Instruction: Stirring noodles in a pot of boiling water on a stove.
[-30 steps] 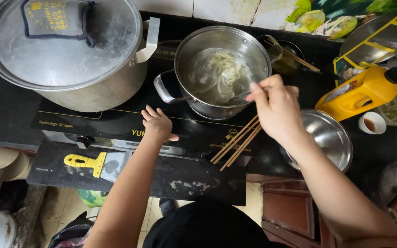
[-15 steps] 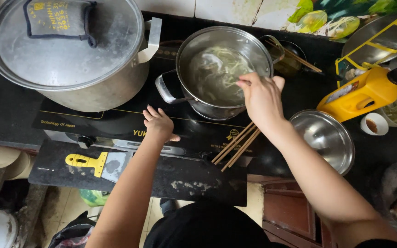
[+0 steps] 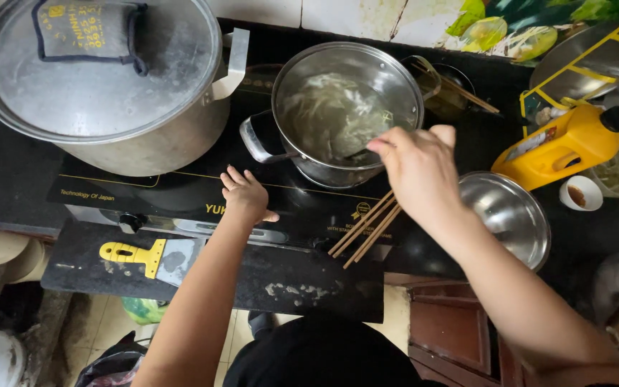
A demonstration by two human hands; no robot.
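Stirring step | long wooden chopsticks [image 3: 364, 231] being gripped by right hand [image 3: 415, 172] over round steel pot of noodles [image 3: 345, 111] | left hand [image 3: 245, 195] being rested open on black stove [image 3: 180, 188] | steady tips being called for next

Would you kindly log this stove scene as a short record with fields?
Right hand: holds wooden chopsticks, tips in the small pot
Left hand: flat on the black stove top, holding nothing
Small pot: steel, uncovered, pale noodles in water
Large pot: lidded, cloth pad on the lid
Front ledge: yellow-handled scraper
Right side: empty steel bowl, yellow bottle
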